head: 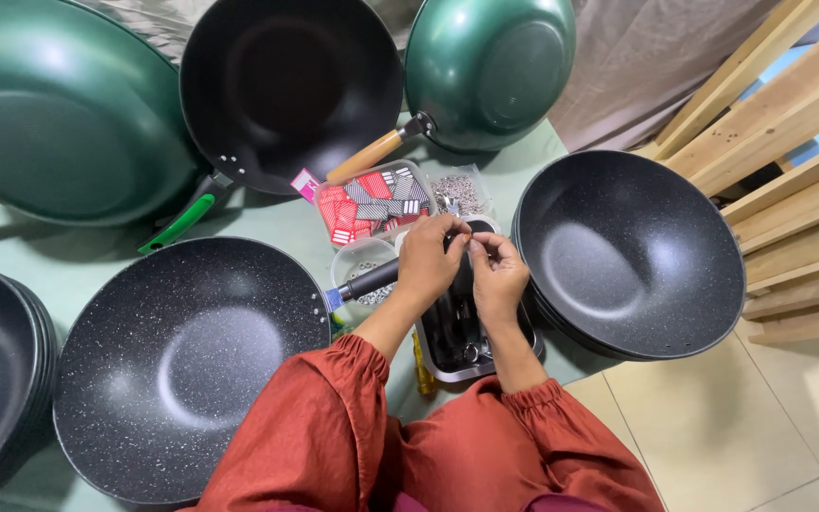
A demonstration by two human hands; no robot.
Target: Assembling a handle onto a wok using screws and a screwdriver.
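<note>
Speckled wok (191,365): matt black coating flecked white, fine-grained look, dull sheen at the centre; stacked woks (632,256) at right same finish. Green wok (54,109) and second green wok (490,62): glossy enamel-like outside, smooth, bright highlights. Plain black wok (286,85): smooth, satin. Handle (364,156): pale wood, smooth. Green grip (177,225): shiny plastic. Tray (457,356): bright metal rim. Tub (372,204): clear plastic. Bag (462,192): clear film, small metal parts inside. Sleeves (319,436): rust cloth, matt, gathered cuffs. Planks (789,142): raw wood. Floor (760,436): glossy tile

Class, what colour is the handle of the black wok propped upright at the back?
Bright green handle, clearest in the head view.
</note>
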